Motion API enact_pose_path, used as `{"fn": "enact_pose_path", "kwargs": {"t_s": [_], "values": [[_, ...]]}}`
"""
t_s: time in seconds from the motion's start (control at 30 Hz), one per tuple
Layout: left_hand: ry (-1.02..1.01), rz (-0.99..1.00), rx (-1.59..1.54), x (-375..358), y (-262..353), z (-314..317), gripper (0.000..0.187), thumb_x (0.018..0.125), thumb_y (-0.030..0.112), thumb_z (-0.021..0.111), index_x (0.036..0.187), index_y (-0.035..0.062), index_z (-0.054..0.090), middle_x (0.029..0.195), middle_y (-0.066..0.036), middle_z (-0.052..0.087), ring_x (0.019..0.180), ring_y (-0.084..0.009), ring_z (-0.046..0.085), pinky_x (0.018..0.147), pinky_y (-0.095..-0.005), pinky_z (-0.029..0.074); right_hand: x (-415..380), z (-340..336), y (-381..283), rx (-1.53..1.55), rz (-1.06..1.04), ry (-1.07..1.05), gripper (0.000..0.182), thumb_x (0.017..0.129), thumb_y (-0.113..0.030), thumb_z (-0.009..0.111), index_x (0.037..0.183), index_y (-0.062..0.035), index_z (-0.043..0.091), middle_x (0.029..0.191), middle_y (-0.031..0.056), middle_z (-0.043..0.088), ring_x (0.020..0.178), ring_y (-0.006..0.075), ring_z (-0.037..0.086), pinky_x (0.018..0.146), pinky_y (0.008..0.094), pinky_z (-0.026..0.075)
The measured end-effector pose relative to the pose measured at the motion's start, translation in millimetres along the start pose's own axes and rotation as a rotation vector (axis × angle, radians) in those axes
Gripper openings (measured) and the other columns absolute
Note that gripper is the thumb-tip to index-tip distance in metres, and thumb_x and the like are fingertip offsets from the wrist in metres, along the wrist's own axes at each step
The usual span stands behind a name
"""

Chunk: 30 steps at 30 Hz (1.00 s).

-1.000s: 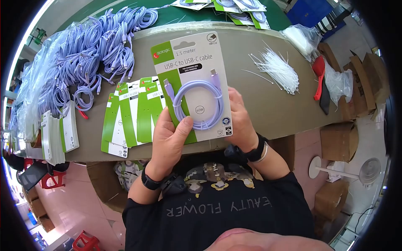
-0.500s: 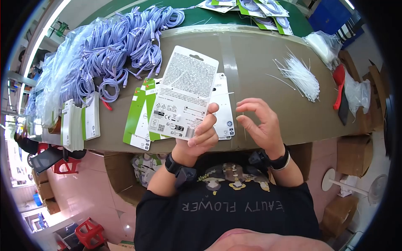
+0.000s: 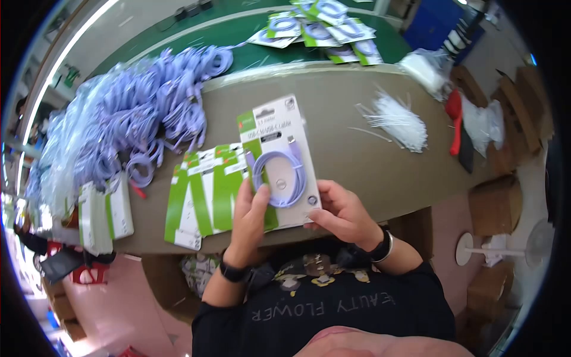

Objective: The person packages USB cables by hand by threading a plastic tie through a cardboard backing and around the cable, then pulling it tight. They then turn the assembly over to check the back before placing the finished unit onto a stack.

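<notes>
My left hand is closed on the left side of the cable card. My thumb lies flat on the front, right at the edge of the purple cable, and my other fingers are hidden behind the card. My right hand is closed on the bottom right corner, with its fingertips pinching the card's edge. So both hands grip the card, one on each side, and it sits tilted just above the near edge of the counter.

I think this card is very light. It looks like thin, flat cardboard, so it could bend or crease if I squeeze hard. The front looks a bit shiny, so it may slip. The cable is coiled in a ring on the front and looks soft and bendy. The best place to hold is the edges and corners, where my hands are, not the coil itself.

Just left of my left hand, empty green and white cards lie fanned out on the counter. Farther left stands a stack of cards. Behind those is a big heap of purple cables. Off to the right lies a pile of white ties, and past it a red tool. More finished cards lie on the green counter at the far side.
</notes>
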<state>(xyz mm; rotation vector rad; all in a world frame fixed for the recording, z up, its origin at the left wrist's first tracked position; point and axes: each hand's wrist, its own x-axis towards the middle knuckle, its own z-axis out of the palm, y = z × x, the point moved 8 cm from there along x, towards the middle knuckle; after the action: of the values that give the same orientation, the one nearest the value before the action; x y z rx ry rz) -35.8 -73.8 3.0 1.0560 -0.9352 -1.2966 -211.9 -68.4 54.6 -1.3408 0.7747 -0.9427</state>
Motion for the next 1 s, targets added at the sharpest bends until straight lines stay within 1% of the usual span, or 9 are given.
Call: {"fn": "enact_pose_path", "kwargs": {"t_s": [0.07, 0.17, 0.27, 0.37, 0.53, 0.63, 0.77, 0.87, 1.0], "values": [[-0.104, -0.004, 0.115, -4.1, 9.4, -9.4, 0.039, 0.095, 0.019, 0.053, 0.125, -0.0041, 0.047, 0.111, -0.016, 0.060, 0.102, -0.0224, 0.058, 0.089, -0.0292, 0.044, -1.7, -9.6, 13.8, 0.202, 0.233, 0.057, 0.041, 0.091, -0.011, 0.061, 0.126, 0.0045, 0.045, 0.101, 0.0089, 0.063, 0.082, 0.0133, 0.063, 0.071, 0.0256, 0.053], [-0.222, 0.088, 0.599, -4.1, 22.4, -11.9, 0.044, 0.092, 0.027, 0.058, 0.124, -0.0015, 0.051, 0.123, -0.018, 0.056, 0.116, -0.0276, 0.052, 0.100, -0.0388, 0.038, 7.9, -47.1, -6.1, 0.112, 0.315, 0.098, 0.034, 0.094, -0.014, 0.056, 0.123, 0.0032, 0.049, 0.100, 0.0085, 0.063, 0.074, 0.0122, 0.063, 0.067, 0.0249, 0.053], [-0.183, 0.487, 1.382, -16.0, 41.7, -11.5, 0.048, 0.087, 0.036, 0.063, 0.122, 0.0041, 0.057, 0.131, -0.016, 0.053, 0.125, -0.0327, 0.045, 0.106, -0.0518, 0.029, 62.9, -96.6, -54.3, -0.100, 0.152, 0.207, 0.032, 0.095, -0.016, 0.056, 0.120, 0.0024, 0.053, 0.095, 0.0062, 0.064, 0.074, 0.0119, 0.063, 0.066, 0.0244, 0.053], [-0.183, 0.464, 1.424, -19.7, 34.7, -11.0, 0.049, 0.085, 0.041, 0.064, 0.121, 0.0073, 0.059, 0.133, -0.015, 0.052, 0.128, -0.0339, 0.042, 0.107, -0.0561, 0.024, 163.1, -165.0, -94.6, -0.043, -0.124, 0.311, 0.031, 0.095, -0.019, 0.057, 0.118, 0.0005, 0.055, 0.094, 0.0044, 0.063, 0.077, 0.0118, 0.063, 0.065, 0.0220, 0.052], [-0.202, 0.466, 1.321, -25.5, 23.6, 6.3, 0.051, 0.082, 0.042, 0.066, 0.122, 0.0113, 0.060, 0.134, -0.014, 0.050, 0.129, -0.0325, 0.041, 0.107, -0.0542, 0.025, 249.6, -164.8, -66.0, -0.264, 0.027, 0.409, 0.033, 0.093, -0.022, 0.059, 0.117, 0.0002, 0.057, 0.097, 0.0047, 0.064, 0.081, 0.0110, 0.063, 0.067, 0.0226, 0.052], [-0.171, 0.452, 1.286, -23.7, 20.3, 4.0, 0.051, 0.082, 0.042, 0.067, 0.122, 0.0114, 0.060, 0.134, -0.013, 0.051, 0.128, -0.0318, 0.042, 0.107, -0.0532, 0.026, 275.1, -77.5, -38.2, -0.582, 0.051, 0.098, 0.032, 0.090, -0.023, 0.064, 0.112, -0.0006, 0.061, 0.100, 0.0029, 0.064, 0.081, 0.0125, 0.063, 0.067, 0.0274, 0.052], [-0.192, 0.429, 1.244, -21.4, 18.6, 0.3, 0.052, 0.081, 0.041, 0.067, 0.123, 0.0116, 0.060, 0.133, -0.013, 0.051, 0.127, -0.0320, 0.043, 0.106, -0.0530, 0.027, 262.2, 76.6, -19.8, -1.024, -0.514, -0.333, 0.024, 0.086, -0.014, 0.062, 0.109, -0.0067, 0.063, 0.098, 0.0080, 0.063, 0.081, 0.0203, 0.064, 0.069, 0.0317, 0.052], [-0.198, 0.425, 1.212, -19.7, 17.2, -3.2, 0.052, 0.081, 0.041, 0.068, 0.122, 0.0113, 0.060, 0.133, -0.014, 0.051, 0.126, -0.0323, 0.043, 0.106, -0.0532, 0.027, 266.2, 137.4, -2.1, -1.229, -0.821, -0.347, 0.020, 0.084, -0.009, 0.058, 0.103, -0.0078, 0.065, 0.099, 0.0108, 0.061, 0.086, 0.0269, 0.063, 0.072, 0.0351, 0.052], [-0.198, 0.437, 1.158, -21.2, 16.5, -6.1, 0.050, 0.081, 0.040, 0.067, 0.120, 0.0101, 0.060, 0.132, -0.014, 0.052, 0.126, -0.0325, 0.044, 0.106, -0.0532, 0.028, 295.6, 163.7, 10.1, -1.358, -0.819, -0.197, 0.019, 0.083, -0.005, 0.056, 0.100, -0.0066, 0.064, 0.102, 0.0096, 0.061, 0.089, 0.0289, 0.062, 0.073, 0.0374, 0.052]]}}
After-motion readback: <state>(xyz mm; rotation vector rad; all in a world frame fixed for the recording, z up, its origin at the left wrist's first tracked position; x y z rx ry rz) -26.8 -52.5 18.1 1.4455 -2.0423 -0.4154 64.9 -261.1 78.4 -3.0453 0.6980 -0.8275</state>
